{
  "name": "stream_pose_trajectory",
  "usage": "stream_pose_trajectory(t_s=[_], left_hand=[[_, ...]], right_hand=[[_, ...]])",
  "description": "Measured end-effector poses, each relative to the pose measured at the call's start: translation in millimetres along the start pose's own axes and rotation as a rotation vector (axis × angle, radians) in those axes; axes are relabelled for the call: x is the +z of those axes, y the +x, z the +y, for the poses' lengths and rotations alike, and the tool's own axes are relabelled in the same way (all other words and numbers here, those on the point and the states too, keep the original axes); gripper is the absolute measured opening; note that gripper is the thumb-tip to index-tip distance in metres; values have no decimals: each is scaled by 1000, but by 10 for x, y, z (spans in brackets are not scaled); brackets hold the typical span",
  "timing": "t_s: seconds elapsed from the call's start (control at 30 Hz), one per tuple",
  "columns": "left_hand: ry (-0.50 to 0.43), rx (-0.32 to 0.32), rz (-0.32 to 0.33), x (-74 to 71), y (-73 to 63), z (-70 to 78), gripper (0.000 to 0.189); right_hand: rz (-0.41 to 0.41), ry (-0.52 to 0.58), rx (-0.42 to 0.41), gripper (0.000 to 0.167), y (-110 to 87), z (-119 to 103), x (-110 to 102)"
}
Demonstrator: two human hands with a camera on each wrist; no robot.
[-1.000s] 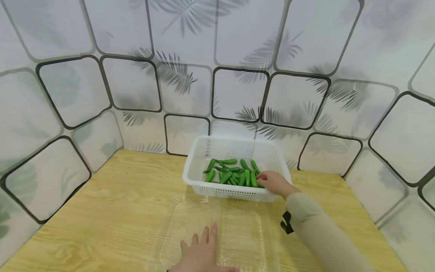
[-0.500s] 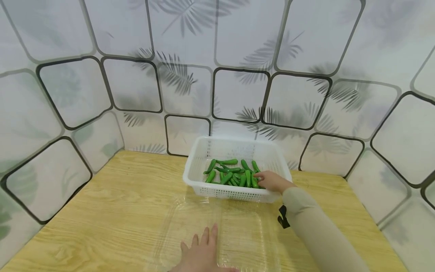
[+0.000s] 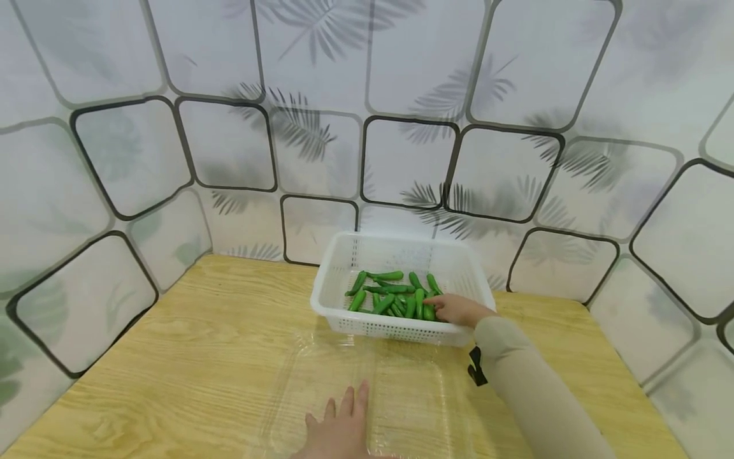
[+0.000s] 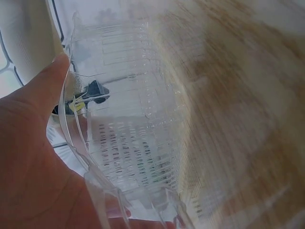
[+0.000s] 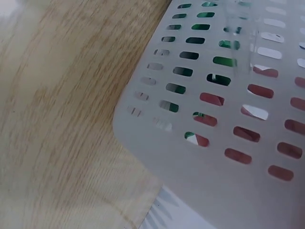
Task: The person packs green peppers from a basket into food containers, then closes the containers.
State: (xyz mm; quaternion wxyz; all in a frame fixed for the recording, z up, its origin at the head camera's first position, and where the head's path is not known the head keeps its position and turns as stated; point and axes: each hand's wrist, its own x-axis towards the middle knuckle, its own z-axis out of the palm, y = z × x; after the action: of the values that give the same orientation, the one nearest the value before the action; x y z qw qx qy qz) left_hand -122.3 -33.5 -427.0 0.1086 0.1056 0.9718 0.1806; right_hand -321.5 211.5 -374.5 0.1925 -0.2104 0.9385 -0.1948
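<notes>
We seem to be picking: our right hand (image 3: 459,310), grip unclear, is among green vegetables (image 3: 383,304) in the white basket (image 3: 395,327), our left hand (image 3: 338,435) lies spread against the clear container (image 3: 408,395), and a sure pinch seems needed next.

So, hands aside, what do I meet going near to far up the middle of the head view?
Clear plastic container → basket's front side → green peppers → basket's back side → patterned wall.
</notes>
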Motion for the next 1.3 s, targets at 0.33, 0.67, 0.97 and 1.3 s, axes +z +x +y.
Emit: stream_pose_trajectory(t_s=[0.33, 0.67, 0.97, 1.3], left_hand=[[-14, 10, 10, 3, -13, 2, 117], [-16, 9, 9, -24, -23, 22, 117], [-29, -4, -19, -36, -21, 29, 119], [-30, 1, -50, -63, -17, 28, 118]], right_hand=[[208, 55, 20, 43, 55, 20, 49], [520, -96, -98, 32, 27, -8, 68], [710, -240, -230, 34, -119, -55, 99], [933, -234, -500, 36, -260, -130, 43]])
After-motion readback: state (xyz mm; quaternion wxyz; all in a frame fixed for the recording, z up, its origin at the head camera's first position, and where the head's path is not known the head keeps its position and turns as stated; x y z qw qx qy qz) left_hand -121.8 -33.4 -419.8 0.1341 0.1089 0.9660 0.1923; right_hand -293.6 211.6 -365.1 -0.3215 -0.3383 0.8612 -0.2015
